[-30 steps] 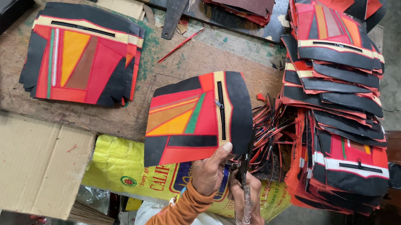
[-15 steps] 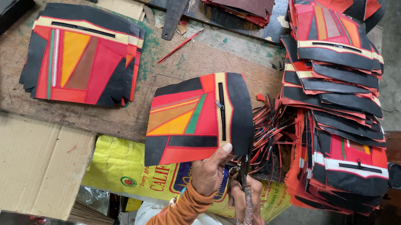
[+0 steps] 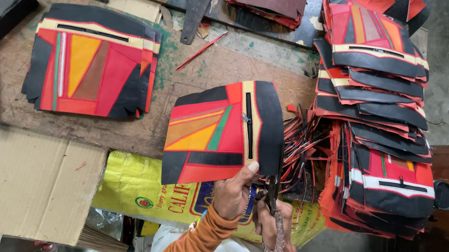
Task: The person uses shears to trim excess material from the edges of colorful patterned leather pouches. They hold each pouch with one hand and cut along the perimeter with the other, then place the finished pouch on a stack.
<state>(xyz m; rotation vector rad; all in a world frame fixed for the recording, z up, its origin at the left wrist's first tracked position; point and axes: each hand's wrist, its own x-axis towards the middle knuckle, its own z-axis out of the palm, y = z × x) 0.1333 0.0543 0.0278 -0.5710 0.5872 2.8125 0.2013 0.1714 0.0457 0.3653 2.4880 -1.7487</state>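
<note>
Left grip (image 3: 233,194) pinches patchwork panel (image 3: 222,132) upright (thumb on front); right grip (image 3: 274,228) closed around scissors (image 3: 273,212).

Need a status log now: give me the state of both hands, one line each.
Left hand: closed, pinching the lower edge of the patchwork panel.
Right hand: closed around the scissors.

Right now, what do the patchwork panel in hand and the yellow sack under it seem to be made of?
Patchwork panel: looks like leather or faux leather, matte, with stitched seams between the coloured pieces and a zip; which one is unclear. Yellow sack: seemingly woven plastic, slightly glossy and creased.
</note>
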